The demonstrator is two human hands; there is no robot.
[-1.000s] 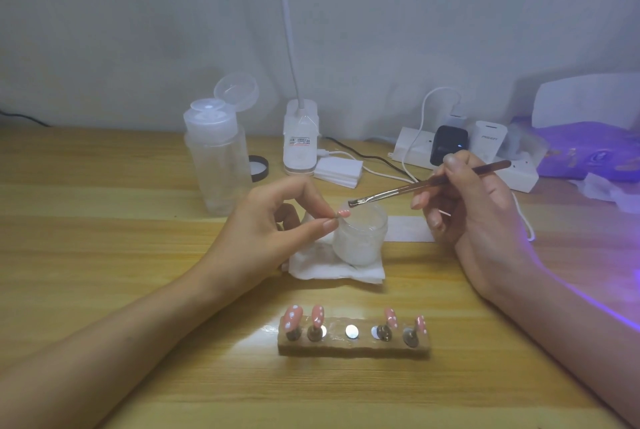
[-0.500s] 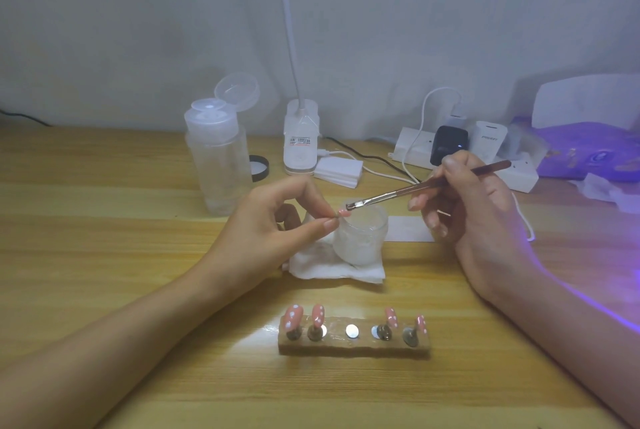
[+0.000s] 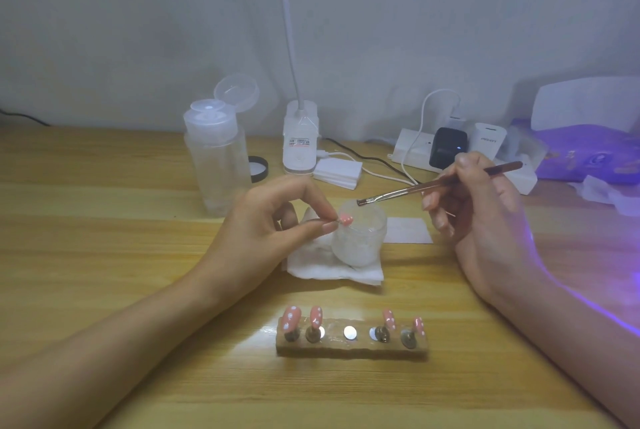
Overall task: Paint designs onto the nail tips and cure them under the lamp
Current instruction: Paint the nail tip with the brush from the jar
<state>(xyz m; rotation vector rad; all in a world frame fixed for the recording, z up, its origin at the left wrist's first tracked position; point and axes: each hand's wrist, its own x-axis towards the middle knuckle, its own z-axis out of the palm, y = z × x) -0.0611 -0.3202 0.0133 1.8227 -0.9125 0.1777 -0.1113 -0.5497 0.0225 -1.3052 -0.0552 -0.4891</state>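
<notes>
The left grip (image 3: 256,231) is closed in a pinch: thumb and forefinger hold a small stem, and on the end of it sits one pink nail tip (image 3: 345,219), glossy and oval. This tip sticks out from the fingertips toward the other hand. Just behind and under it stands a round jar (image 3: 360,241) of frosted, cloudy plastic, on a crumpled white paper towel (image 3: 329,271).

The right grip (image 3: 485,217) is clamped on a thin brush (image 3: 398,192), held like a pen between thumb and forefinger. The handle is reddish brown and the front part is shiny metal. The flat dark brush end is just above the nail tip and a little apart from it, over the mouth of the jar. Under this grip lies a flat white paper square (image 3: 408,230).

Nearer to the person than both grips, between the forearms, lies a long rough brown block (image 3: 351,347) with round metal discs. Four pink nail tips with white dots stand on it; the middle disc is bare.

Beyond the left grip stands a clear plastic bottle (image 3: 216,165) with its flip cap open. Beside it are a black ring lid (image 3: 259,169), a white lamp base (image 3: 299,141) with a thin neck, and a stack of white pads (image 3: 337,172). Beyond the right grip lies a white power strip (image 3: 412,151) with plugs, and further out a curing lamp (image 3: 588,151) glows purple. The table (image 3: 104,221) is of pale wood with a straight grain.
</notes>
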